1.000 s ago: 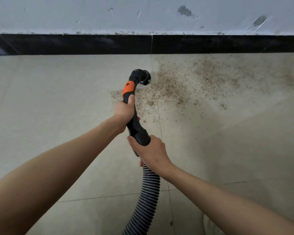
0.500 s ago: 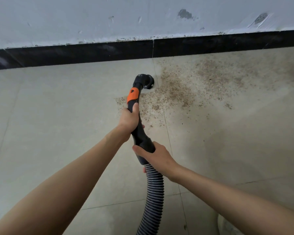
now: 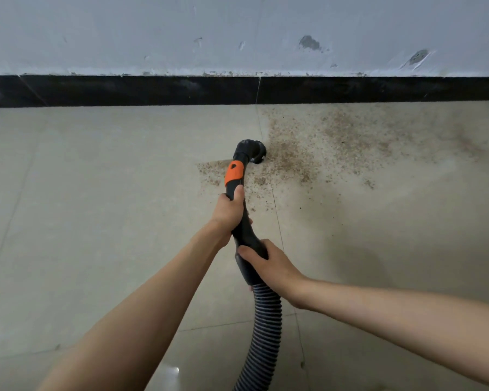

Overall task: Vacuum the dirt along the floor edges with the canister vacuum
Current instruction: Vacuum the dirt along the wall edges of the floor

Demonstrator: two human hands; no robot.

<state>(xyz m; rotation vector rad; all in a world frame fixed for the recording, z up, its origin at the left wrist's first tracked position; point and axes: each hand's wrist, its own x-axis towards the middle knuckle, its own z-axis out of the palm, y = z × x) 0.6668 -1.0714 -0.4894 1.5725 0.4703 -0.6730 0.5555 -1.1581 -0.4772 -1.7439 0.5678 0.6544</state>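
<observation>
A black vacuum handle (image 3: 242, 221) with an orange switch (image 3: 233, 173) curves down to a round nozzle (image 3: 254, 153) on the tiled floor. My left hand (image 3: 228, 211) grips the handle just below the orange part. My right hand (image 3: 268, 265) grips its lower end, where the ribbed grey hose (image 3: 263, 334) starts. Brown dirt (image 3: 299, 159) is scattered over the floor to the right of the nozzle, up toward the black baseboard (image 3: 153, 90). A smaller patch of dirt (image 3: 209, 172) lies left of the handle. The canister is out of view.
A scuffed white wall (image 3: 237, 32) rises above the baseboard. Beige floor tiles (image 3: 82, 207) spread to the left and in front. The hose runs off the bottom edge of the view between my forearms.
The nozzle has shifted slightly right along the dirt's left edge, and the view has swung. Both hands keep the same grip on the handle.
</observation>
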